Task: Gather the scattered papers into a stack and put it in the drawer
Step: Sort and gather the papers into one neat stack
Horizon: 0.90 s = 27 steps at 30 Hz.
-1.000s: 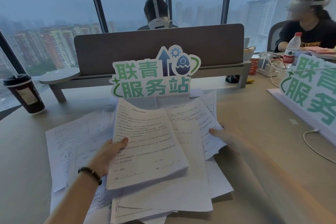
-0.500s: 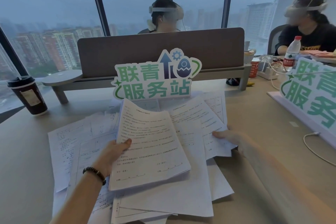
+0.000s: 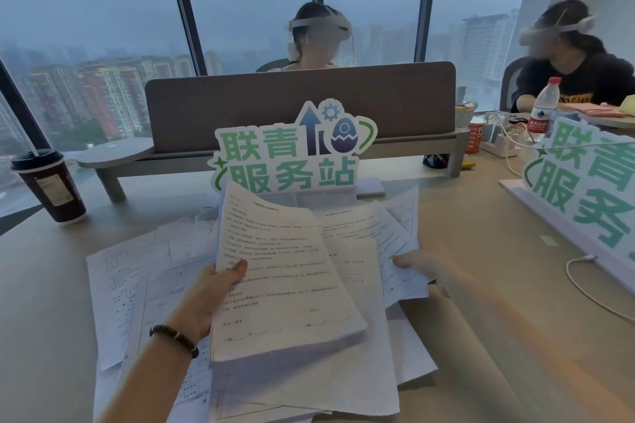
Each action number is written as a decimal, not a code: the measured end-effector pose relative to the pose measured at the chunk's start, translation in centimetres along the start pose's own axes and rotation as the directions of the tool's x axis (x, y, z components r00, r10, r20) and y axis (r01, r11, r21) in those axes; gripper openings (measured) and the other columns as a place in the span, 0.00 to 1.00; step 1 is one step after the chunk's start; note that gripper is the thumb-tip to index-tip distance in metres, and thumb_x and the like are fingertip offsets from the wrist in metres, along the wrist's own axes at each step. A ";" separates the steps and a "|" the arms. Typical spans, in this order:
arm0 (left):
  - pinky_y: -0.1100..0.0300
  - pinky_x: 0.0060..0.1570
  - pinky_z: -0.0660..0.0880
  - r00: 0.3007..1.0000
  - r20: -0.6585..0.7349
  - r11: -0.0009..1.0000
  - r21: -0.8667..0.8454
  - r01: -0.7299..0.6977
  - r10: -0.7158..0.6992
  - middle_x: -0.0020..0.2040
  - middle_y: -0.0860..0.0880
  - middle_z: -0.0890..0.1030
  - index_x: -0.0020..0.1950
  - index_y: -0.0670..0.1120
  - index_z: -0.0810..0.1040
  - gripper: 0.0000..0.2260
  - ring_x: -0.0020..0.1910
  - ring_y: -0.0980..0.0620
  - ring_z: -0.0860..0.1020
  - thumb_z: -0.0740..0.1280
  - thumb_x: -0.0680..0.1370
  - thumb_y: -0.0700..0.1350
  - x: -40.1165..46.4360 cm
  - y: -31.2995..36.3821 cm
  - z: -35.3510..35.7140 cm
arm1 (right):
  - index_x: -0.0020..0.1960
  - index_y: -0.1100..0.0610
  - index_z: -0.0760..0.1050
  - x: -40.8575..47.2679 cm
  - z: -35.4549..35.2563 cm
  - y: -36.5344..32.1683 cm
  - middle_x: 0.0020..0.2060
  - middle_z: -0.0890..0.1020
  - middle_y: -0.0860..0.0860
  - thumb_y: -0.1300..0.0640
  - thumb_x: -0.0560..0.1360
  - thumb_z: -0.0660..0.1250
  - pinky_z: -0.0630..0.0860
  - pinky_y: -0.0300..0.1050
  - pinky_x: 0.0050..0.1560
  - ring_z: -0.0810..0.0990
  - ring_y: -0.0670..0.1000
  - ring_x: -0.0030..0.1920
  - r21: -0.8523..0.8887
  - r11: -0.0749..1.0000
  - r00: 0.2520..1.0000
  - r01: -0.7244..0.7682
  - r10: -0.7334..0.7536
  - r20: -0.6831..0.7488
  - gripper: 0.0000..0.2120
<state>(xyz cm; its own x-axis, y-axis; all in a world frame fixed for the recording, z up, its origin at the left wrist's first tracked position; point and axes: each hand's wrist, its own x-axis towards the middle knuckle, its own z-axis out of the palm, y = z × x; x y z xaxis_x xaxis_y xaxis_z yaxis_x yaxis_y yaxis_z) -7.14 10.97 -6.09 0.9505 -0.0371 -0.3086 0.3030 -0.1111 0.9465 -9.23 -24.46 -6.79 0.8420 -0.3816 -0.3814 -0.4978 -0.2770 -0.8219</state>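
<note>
Nearest the camera, the left hand, wearing a dark beaded bracelet at the wrist, gripped a thick sheaf of white printed paper sheets by its left edge, thumb lying on top of the page. The sheaf was lifted and tilted, its far edge raised and its stacked page edges showing as a fine layered band along the near side. To the right, the right hand pinched the edge of a single thin printed sheet, thumb on top; the fingers beneath were hidden.

Under both hands, loose white printed papers lay fanned and overlapping across the smooth, matte beige worktop, some jutting out at angles. No drawer showed in the view.

Further back stood a flat die-cut sign with rounded green characters, upright just behind the papers, and a similar larger sign at the right edge. A thin white cable curled on the worktop near it. At far left stood a dark paper cup with a black plastic lid. Beyond ran a brownish fabric-textured divider panel, and a clear plastic bottle with a red cap stood at far right. Two people wearing white headsets sat behind, before tall glass windows.
</note>
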 end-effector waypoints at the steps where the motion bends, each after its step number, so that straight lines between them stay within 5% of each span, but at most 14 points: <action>1: 0.49 0.41 0.83 1.000 0.005 1.000 -0.027 -0.012 0.012 0.46 0.39 0.87 0.54 0.40 0.81 0.09 0.44 0.38 0.85 0.66 0.81 0.44 -0.3 0.2 0.2 | 0.54 0.60 0.77 0.0 0.0 -0.1 0.53 0.82 0.57 0.62 0.74 0.72 0.78 0.52 0.57 0.81 0.59 0.55 -0.061 0.997 0.999 0.040 -0.042 -0.033 0.09; 5: 0.51 0.35 0.84 0.999 0.042 0.995 -0.099 0.003 0.001 0.45 0.40 0.87 0.52 0.41 0.81 0.07 0.40 0.40 0.85 0.67 0.81 0.43 -0.7 0.7 1.2 | 0.47 0.57 0.74 -0.1 0.1 -0.8 0.44 0.79 0.55 0.61 0.76 0.68 0.74 0.47 0.44 0.77 0.56 0.46 -0.280 0.952 0.986 0.121 -0.147 -0.075 0.03; 11: 0.42 0.50 0.82 0.996 0.054 0.997 0.011 0.074 -0.074 0.48 0.38 0.86 0.57 0.38 0.81 0.11 0.48 0.36 0.85 0.68 0.80 0.44 -0.2 -1.4 2.3 | 0.61 0.62 0.74 -0.8 -1.2 -1.6 0.58 0.78 0.58 0.56 0.77 0.71 0.74 0.52 0.61 0.76 0.57 0.55 -0.016 0.999 0.999 -0.030 0.030 -0.029 0.16; 15: 0.50 0.37 0.83 0.996 0.054 0.997 0.034 0.069 -0.070 0.46 0.38 0.87 0.56 0.39 0.80 0.09 0.44 0.38 0.85 0.67 0.81 0.44 -0.2 -1.4 2.6 | 0.54 0.59 0.74 -2.3 -2.4 -4.3 0.45 0.79 0.54 0.59 0.77 0.70 0.77 0.52 0.53 0.77 0.57 0.49 -0.048 0.983 0.981 0.177 -0.180 -0.074 0.08; 21: 0.52 0.35 0.82 0.996 0.033 0.995 0.055 0.079 -0.081 0.47 0.36 0.86 0.57 0.36 0.79 0.11 0.42 0.38 0.85 0.67 0.81 0.43 -0.3 -1.3 2.8 | 0.56 0.62 0.79 -6.3 -4.2 -11.0 0.49 0.82 0.60 0.60 0.77 0.66 0.79 0.52 0.46 0.80 0.58 0.47 -0.361 0.846 0.887 0.394 -0.453 -0.093 0.10; 27: 0.51 0.34 0.82 0.998 0.007 0.998 0.030 0.058 -0.058 0.47 0.37 0.86 0.57 0.36 0.79 0.12 0.43 0.37 0.85 0.68 0.80 0.44 -0.6 -1.3 2.7 | 0.51 0.62 0.79 -10.2 -6.2 -15.2 0.44 0.81 0.60 0.57 0.77 0.69 0.72 0.47 0.41 0.81 0.61 0.47 -0.377 0.759 0.767 0.531 -0.619 -0.166 0.08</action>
<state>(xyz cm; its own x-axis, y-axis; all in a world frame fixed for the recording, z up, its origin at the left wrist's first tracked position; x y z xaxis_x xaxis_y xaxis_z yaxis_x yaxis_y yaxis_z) -8.25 8.43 -7.40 0.9309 -0.0377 -0.3634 0.3550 -0.1424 0.9240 -11.52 -21.79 12.19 0.9199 -0.2678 0.2866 -0.0094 -0.7456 -0.6663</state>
